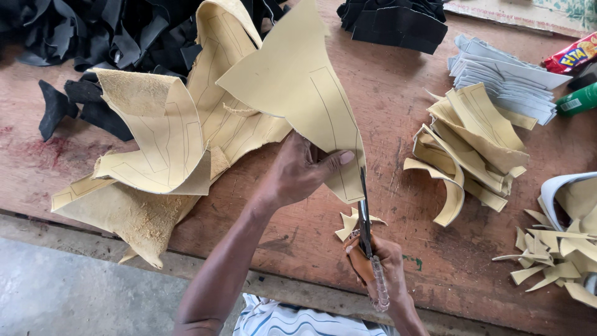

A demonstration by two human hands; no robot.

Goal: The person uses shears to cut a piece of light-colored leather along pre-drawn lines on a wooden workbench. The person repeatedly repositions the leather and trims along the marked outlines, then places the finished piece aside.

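A person's left hand (pixel 298 171) pinches a tan leather sheet (pixel 292 87) at centre, thumb on top, fingers clenched beneath its lower edge. The right hand (pixel 379 264), at 5 o'clock, grips scissors (pixel 364 214), blades biting into that edge. The sheet looks light and floppy yet firm enough to stand curled; holding close beside the cut line likely steadies it. It is pale yellow, suede-backed, inked with pattern outlines. Cut tan pieces (pixel 472 143) lie at 3 o'clock on the wooden bench (pixel 398 93).
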